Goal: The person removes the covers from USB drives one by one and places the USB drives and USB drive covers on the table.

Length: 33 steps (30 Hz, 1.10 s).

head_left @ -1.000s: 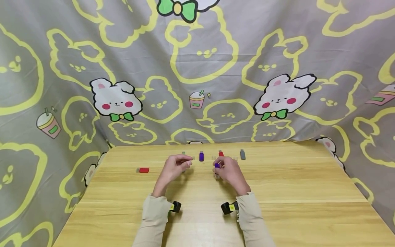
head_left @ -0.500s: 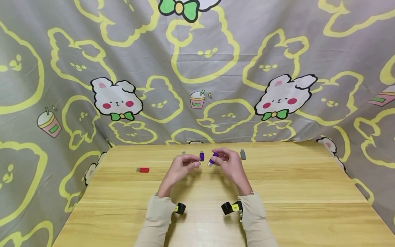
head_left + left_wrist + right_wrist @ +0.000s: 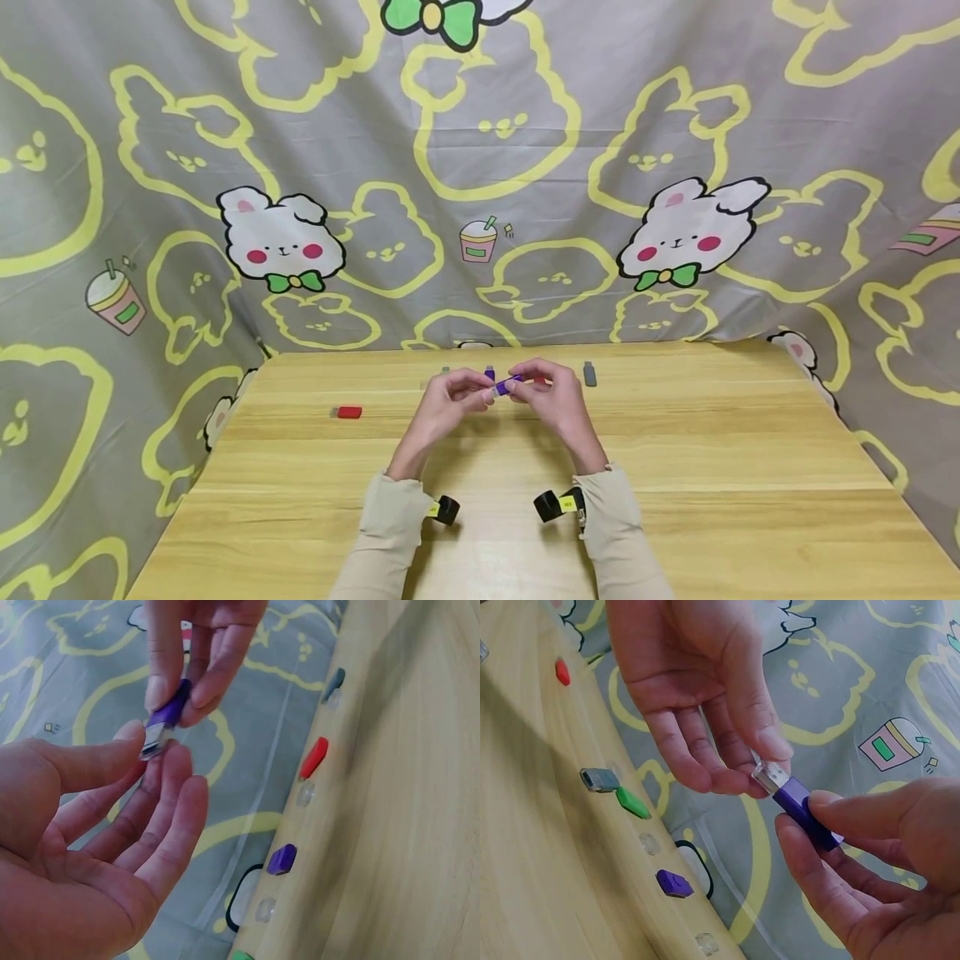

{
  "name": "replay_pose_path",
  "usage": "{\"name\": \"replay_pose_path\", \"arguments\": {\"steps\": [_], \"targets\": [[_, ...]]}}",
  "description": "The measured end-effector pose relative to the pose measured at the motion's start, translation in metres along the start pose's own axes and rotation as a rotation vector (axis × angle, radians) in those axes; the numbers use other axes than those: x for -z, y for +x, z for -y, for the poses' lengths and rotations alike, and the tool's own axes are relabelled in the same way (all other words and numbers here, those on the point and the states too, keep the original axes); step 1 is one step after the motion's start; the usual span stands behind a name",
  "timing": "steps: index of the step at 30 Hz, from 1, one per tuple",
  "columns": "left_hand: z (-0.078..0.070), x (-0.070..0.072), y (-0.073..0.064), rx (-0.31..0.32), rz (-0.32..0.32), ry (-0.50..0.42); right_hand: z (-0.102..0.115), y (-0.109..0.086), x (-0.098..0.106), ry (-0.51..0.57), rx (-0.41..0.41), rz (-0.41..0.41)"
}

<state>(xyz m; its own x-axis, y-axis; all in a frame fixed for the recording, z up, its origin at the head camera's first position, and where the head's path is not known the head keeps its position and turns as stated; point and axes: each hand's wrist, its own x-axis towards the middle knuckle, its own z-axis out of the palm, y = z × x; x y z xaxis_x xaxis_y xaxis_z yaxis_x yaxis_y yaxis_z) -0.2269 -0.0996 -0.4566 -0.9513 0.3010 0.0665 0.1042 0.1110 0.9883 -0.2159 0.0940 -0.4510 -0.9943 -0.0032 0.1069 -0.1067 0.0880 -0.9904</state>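
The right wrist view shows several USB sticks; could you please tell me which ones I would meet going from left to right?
Red stick, grey stick, green stick, purple stick on the table, held purple stick.

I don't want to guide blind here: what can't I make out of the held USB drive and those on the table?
- Head view: most of the rear red drive, behind the right hand.
- Head view: the table's purple drive, its near end behind the left hand.
- Left wrist view: the green drive, cut by the bottom edge.
- Head view: fine detail on the held drive, too small.
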Motion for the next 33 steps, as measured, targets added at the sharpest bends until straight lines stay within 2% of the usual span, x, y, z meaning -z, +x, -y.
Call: {"name": "replay_pose_path", "arguments": {"steps": [4,8,12,16,24,33], "targets": [[-0.0008,-0.0010,0.0000,0.000,-0.041,-0.014,0.0001,0.0001,-0.0002,-0.045,0.011,0.041],[-0.0012,-0.0023,0.0005,0.010,-0.081,-0.006,-0.0003,0.0001,0.0017,-0.171,0.070,0.091],[-0.0022,-0.0038,-0.0003,-0.021,-0.092,0.011,-0.0013,-0.0002,0.0025,-0.263,0.121,0.118],[-0.0021,-0.0050,-0.0009,-0.068,-0.089,0.025,-0.0015,-0.0004,0.0019,-0.260,0.108,0.133],[-0.0021,-0.0074,-0.0001,-0.051,-0.092,0.050,-0.0019,-0.0013,0.0013,-0.273,0.095,0.152],[-0.0028,-0.0067,-0.0016,-0.072,-0.088,0.102,-0.0030,-0.0012,0.0020,-0.263,0.071,0.206]]}}
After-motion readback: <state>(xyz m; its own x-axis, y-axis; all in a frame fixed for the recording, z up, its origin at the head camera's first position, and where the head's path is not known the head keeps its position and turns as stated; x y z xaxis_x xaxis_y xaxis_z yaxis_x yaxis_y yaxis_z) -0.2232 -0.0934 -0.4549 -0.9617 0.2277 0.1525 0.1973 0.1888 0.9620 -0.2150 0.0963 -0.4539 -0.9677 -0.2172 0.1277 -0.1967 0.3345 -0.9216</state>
